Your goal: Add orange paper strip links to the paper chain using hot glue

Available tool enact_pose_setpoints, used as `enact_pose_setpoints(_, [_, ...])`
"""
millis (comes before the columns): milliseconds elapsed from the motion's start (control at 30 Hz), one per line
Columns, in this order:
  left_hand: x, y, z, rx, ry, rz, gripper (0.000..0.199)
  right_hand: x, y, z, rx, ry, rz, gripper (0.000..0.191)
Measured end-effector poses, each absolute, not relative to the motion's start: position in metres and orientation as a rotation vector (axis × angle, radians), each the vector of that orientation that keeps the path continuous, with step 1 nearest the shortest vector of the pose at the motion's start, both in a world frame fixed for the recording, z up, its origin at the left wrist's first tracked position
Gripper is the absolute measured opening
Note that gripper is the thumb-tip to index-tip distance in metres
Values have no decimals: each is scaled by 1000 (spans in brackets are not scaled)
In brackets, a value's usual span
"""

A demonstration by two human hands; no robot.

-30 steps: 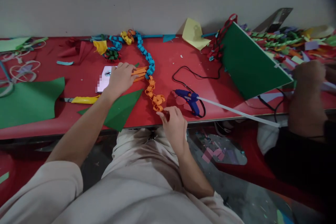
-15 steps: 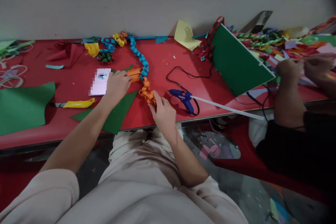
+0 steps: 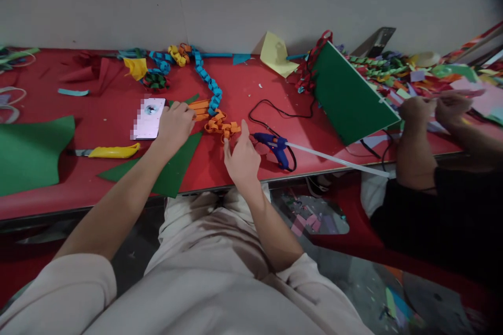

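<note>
Head view, left to right along the red bench [image 3: 236, 84]: a green sheet [image 3: 31, 157] lies at the near left, with a light blue strip [image 3: 74, 92] and crumpled dark red paper [image 3: 100, 73] farther back. Yellow-handled cutter [image 3: 113, 151] lies flat, blade pointing left, just beside a dark green paper piece [image 3: 176, 167]. Phone [image 3: 151, 118], screen lit, sits just beside the left hand [image 3: 176, 125]. That hand is palm down, fingers bent and close together over the left ends of the orange strips [image 3: 199, 109]; whether it pinches or only presses them, cannot tell. Blue paper chain [image 3: 208, 84] runs from the back edge toward the near side, passing the right ends of the strips. Orange paper chain [image 3: 220, 126] lies bunched at the near end of the blue one. Right hand [image 3: 243, 154] is open, thumb and forefinger spread at the near right of the orange chain; contact at the fingertips is unclear, no grip seen. Blue glue gun [image 3: 275, 146] lies to its right, nozzle pointing left, a long white stick [image 3: 334, 158] out of its rear. Pale yellow sheet [image 3: 276, 55] stands toward the wall. Green board [image 3: 351, 94] leans at a tilt. Far right, another person's hands [image 3: 451, 107] are close together near mixed paper scraps [image 3: 401, 73].
</note>
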State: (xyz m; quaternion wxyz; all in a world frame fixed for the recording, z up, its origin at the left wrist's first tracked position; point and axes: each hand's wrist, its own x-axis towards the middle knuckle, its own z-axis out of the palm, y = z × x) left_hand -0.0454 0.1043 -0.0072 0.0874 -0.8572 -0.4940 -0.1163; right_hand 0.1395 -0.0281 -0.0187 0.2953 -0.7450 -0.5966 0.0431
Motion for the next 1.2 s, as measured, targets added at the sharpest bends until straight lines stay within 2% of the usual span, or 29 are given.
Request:
enact_pose_setpoints(167, [-46, 102, 7, -2511, -1534, -309, 22, 146, -52, -24, -1833, -1469, 176, 60])
enact_pose_setpoints(267, [-49, 89, 25, -2489, -1633, -358, 21, 152, -62, -25, -1706, -1413, 263, 49])
enact_pose_setpoints(367, [-49, 56, 43, -2629, -1639, -557, 20, 155, -66, -20, -1480, -1355, 511, 37])
enact_pose_setpoints(500, [-40, -4, 50, -2964, -1397, -920, 13, 153, -68, -9, -1164, -1249, 926, 38])
enact_pose_setpoints(633, [-30, -40, 40, -3086, -1283, -1206, 14, 152, -69, -3, -1064, -1144, 1087, 31])
enact_pose_setpoints(767, [-29, -46, 24, -3042, -1533, -1413, 15, 156, -72, -8, -1070, -1089, 1176, 30])
enact_pose_setpoints(867, [-30, -46, 14, -2931, -1814, -1559, 23, 161, -74, -14, -1143, -1120, 1144, 31])
enact_pose_setpoints(933, [-30, -48, 11, -2907, -1898, -1519, 21, 166, -76, -15, -1206, -1221, 1067, 28])
enact_pose_setpoints(1067, [-25, -52, 4, -2945, -1717, -1250, 14, 174, -80, -14, -1371, -1508, 678, 21])
enact_pose_setpoints(1200, [-19, -55, -8, -2934, -1532, -1129, 18, 181, -94, -22, -1597, -1577, 266, 22])
